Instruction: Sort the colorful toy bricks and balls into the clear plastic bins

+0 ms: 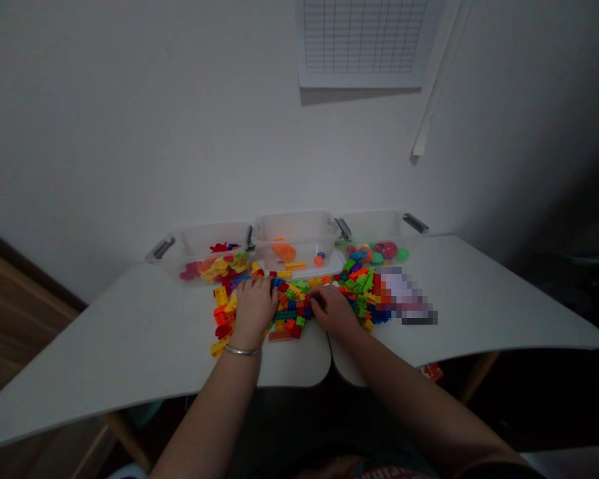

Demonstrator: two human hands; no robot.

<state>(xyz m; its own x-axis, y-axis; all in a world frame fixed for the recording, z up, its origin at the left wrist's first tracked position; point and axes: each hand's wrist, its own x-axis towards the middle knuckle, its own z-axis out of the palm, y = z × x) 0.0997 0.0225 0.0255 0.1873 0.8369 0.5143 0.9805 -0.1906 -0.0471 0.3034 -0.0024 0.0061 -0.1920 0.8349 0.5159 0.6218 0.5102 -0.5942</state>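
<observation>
Risk: loose plastic bricks (289, 307) sliding off the white table (130, 332) under left hand (253, 309) and right hand (334, 309); 2 palms down on pile, grip impossible to tell.

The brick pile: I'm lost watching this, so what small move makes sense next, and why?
Probably the left hand should lift a yellow brick from the pile's left edge into the left bin: that bin already holds yellow pieces, and the hand rests close by.
</observation>
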